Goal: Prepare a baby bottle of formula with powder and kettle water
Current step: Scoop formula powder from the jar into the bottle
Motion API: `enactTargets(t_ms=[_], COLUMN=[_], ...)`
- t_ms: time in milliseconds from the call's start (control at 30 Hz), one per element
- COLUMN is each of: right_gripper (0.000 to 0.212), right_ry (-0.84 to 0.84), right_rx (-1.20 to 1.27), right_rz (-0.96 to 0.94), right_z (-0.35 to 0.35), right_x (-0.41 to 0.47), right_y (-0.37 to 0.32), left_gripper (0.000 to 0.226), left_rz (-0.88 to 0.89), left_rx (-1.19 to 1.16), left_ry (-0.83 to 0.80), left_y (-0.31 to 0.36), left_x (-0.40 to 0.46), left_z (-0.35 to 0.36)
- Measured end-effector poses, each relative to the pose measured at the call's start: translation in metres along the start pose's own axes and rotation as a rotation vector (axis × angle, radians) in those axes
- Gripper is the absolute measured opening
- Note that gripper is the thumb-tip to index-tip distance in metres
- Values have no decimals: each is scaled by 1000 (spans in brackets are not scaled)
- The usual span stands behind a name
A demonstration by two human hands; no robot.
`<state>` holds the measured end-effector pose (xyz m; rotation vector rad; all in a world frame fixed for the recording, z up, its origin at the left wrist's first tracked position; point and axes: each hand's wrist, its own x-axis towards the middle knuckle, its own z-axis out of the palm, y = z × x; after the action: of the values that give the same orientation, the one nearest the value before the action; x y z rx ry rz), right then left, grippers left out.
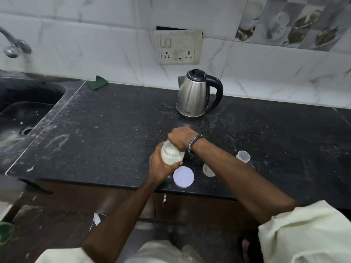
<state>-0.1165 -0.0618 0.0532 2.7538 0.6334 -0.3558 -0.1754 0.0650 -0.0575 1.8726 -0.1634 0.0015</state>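
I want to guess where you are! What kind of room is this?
Most likely a home kitchen. There's a dark stone counter with a sink and tap at one end, and a steel kettle by the tiled wall.

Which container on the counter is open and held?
The powder jar: left hand grips it, its white lid lies off beside it. The kettle stands closed, untouched.

Brushed steel kettle (193,95), speckled matt stone counter (114,130), translucent plastic jar (171,155).
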Motion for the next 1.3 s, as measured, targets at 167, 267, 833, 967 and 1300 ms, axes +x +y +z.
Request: enactTargets(t_ms=[167, 267, 833, 967, 1300], right_gripper=[31, 26, 44, 43, 33], right_ry=[20, 113, 113, 108, 157], right_rx=[191, 261, 598, 722, 855], right_rz=[36, 67, 151, 176, 213], right_z=[-9, -11, 20, 22, 22], right_x=[-3, -6, 2, 2, -20], right_y=[2, 2, -4, 7, 32], left_gripper=[98, 100, 98, 93, 88], left_rz=[-26, -19, -11, 2, 13], left_rx=[-22, -22, -36, -28, -14], left_ry=[3, 7, 11, 4, -4], left_y=[-8, -8, -19, -18, -10], left_x=[-1, -1, 2, 2, -1], left_z=[-3, -3, 0, -1, -3])
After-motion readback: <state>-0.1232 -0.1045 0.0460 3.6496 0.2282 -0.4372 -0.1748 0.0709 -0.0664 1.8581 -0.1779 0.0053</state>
